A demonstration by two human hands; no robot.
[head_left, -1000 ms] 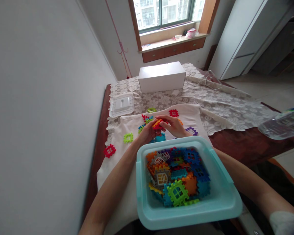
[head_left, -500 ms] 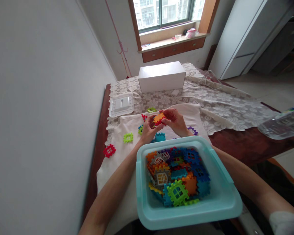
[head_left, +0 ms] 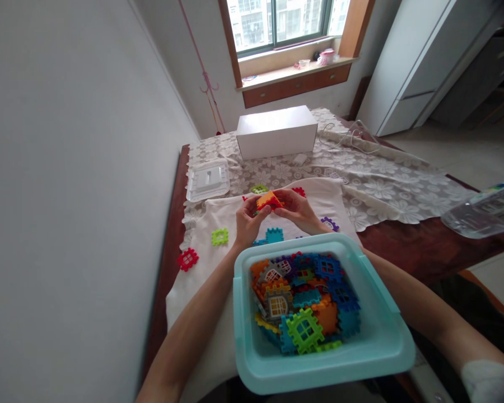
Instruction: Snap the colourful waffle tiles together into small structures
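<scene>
A red piece (head_left: 188,259) lies at the left edge of the white cloth (head_left: 205,285), a lid (head_left: 208,179) beyond it and a green piece (head_left: 219,237) to its right. Next, the left hand (head_left: 247,221) grips the left side of an orange-and-red block (head_left: 269,201), above the cloth. A blue piece (head_left: 274,235) lies behind the tub (head_left: 319,370) of pieces. The right hand (head_left: 300,212) holds the block's right side, near a purple piece (head_left: 330,224).

"What covers the dark red table (head_left: 407,249)?"
"A floral tablecloth (head_left: 373,187), with a plain white cloth (head_left: 201,285) partly over it."
"And on those?"
"A white box (head_left: 277,137), a pale lid (head_left: 209,180) and scattered toothed plastic pieces (head_left: 274,235)."
</scene>
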